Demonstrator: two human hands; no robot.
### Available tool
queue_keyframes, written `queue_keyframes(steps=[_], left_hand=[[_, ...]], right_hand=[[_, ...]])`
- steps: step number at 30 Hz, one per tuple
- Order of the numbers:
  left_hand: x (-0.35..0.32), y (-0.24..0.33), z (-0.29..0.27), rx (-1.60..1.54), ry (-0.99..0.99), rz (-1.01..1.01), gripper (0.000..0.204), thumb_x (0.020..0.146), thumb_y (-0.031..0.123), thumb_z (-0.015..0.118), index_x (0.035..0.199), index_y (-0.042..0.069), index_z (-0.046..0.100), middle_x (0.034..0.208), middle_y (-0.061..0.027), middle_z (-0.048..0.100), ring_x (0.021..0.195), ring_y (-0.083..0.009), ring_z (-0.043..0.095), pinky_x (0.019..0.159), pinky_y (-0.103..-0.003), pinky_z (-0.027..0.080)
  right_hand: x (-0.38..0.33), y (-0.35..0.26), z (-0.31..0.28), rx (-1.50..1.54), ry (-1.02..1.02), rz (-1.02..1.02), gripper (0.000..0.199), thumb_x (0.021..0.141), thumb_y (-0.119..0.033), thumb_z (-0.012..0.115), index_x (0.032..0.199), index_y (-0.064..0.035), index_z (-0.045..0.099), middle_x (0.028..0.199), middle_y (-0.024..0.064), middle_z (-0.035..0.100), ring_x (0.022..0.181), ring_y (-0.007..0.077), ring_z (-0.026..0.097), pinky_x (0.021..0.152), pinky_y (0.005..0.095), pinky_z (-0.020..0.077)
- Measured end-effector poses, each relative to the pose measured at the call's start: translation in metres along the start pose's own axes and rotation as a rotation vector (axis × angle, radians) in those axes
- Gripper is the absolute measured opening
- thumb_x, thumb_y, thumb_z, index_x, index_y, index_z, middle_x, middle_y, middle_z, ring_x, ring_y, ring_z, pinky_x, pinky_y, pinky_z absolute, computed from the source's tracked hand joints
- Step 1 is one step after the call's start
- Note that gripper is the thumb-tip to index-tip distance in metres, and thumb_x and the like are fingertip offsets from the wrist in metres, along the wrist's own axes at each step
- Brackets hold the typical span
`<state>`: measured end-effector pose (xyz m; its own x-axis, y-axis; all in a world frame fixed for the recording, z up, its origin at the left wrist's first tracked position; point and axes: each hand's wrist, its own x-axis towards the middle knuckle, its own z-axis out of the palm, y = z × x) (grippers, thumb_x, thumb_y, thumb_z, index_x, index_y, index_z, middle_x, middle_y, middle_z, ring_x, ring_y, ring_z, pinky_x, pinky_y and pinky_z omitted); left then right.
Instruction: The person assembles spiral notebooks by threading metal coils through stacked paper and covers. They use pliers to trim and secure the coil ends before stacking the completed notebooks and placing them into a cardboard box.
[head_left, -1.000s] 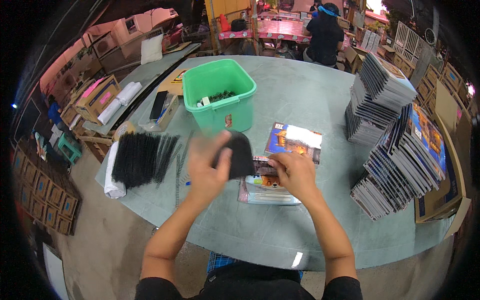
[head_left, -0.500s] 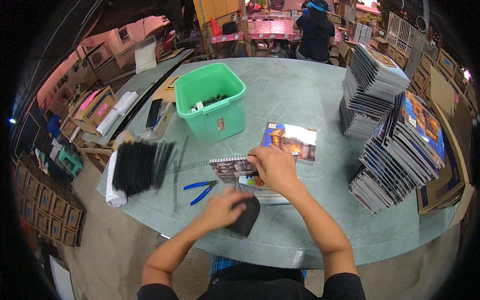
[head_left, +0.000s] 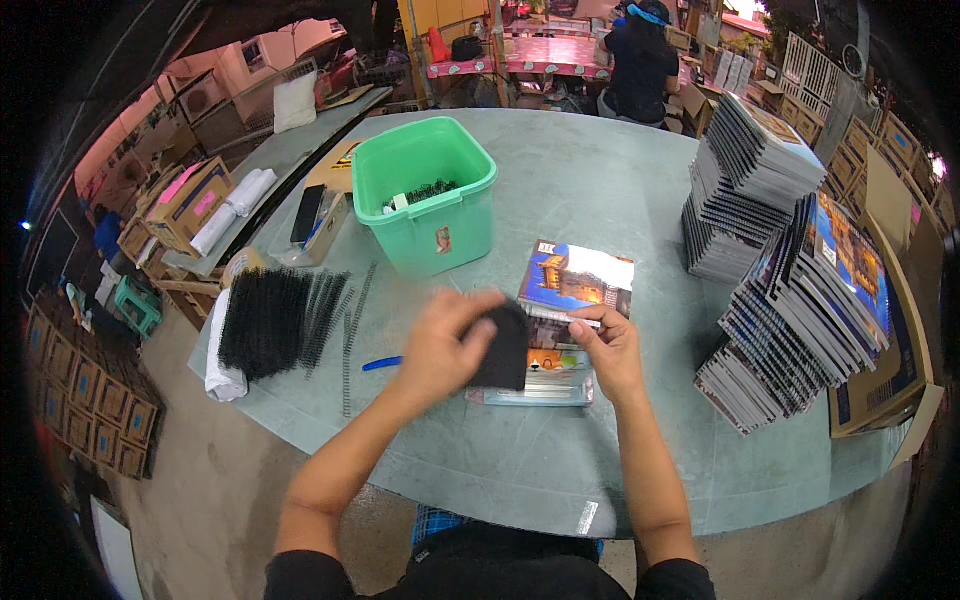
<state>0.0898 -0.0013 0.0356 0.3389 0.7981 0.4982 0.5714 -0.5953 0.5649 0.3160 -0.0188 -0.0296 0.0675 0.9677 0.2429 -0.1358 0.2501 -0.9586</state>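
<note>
Left hand [head_left: 440, 345] has its fingers curled around a flat black rectangular sheet [head_left: 503, 347], held over the near-middle of the grey-green bench [head_left: 560, 180]. Right hand [head_left: 608, 352] pinches the edge of the colourful spiral-bound booklet [head_left: 545, 375] lying flat under it. Green plastic bin [head_left: 425, 192] sits farther back, a pile of black binding coils [head_left: 268, 320] off to the left.
</note>
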Motion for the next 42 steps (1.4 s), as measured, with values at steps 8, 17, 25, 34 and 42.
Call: queue_keyframes(steps=[8,17,25,34,42], left_hand=[[0.009,0.000,0.006,0.062,0.476,0.150,0.036,0.080,0.007,0.064,0.115,0.002,0.056,0.102,-0.0112,0.057,0.091,-0.0221,0.057,0.081,-0.030,0.043],[-0.002,0.003,0.000,0.125,-0.039,0.122,0.031,0.078,0.004,0.062,0.109,0.003,0.060,0.100,-0.0098,0.060,0.089,-0.0185,0.058,0.081,-0.031,0.045],[0.003,0.012,0.013,0.030,-0.116,0.087,0.028,0.075,0.006,0.065,0.103,0.006,0.065,0.089,-0.0082,0.057,0.085,-0.0249,0.058,0.078,-0.034,0.046],[0.012,0.022,0.023,-0.064,-0.130,0.121,0.031,0.077,0.008,0.065,0.108,0.009,0.064,0.084,-0.0101,0.056,0.081,-0.0253,0.058,0.071,-0.035,0.047],[0.010,0.040,0.026,-0.048,-0.048,0.048,0.028,0.077,0.005,0.064,0.105,0.003,0.062,0.091,-0.0124,0.060,0.086,-0.0232,0.059,0.076,-0.033,0.047]], right_hand=[[-0.002,0.003,0.007,0.031,0.037,-0.045,0.018,0.085,-0.010,0.065,0.099,0.0019,0.063,0.088,0.0049,0.066,0.077,0.0076,0.059,0.068,0.0225,0.0481],[-0.002,-0.006,0.013,0.117,0.066,-0.041,0.016,0.084,-0.008,0.065,0.096,0.0023,0.063,0.089,0.0057,0.066,0.081,0.0091,0.060,0.071,0.0229,0.0481],[-0.005,-0.003,0.003,0.062,-0.004,-0.012,0.028,0.091,-0.022,0.058,0.103,0.0031,0.061,0.096,0.0069,0.065,0.087,0.0106,0.058,0.079,0.0255,0.0459],[-0.004,0.000,-0.002,0.110,-0.084,0.055,0.050,0.097,-0.040,0.038,0.111,0.0035,0.059,0.103,0.0087,0.063,0.093,0.0139,0.057,0.086,0.0267,0.0407],[-0.008,-0.001,-0.001,0.032,-0.057,0.075,0.053,0.097,-0.041,0.037,0.109,0.0055,0.061,0.103,0.0080,0.061,0.097,0.0130,0.051,0.089,0.0271,0.0369]])
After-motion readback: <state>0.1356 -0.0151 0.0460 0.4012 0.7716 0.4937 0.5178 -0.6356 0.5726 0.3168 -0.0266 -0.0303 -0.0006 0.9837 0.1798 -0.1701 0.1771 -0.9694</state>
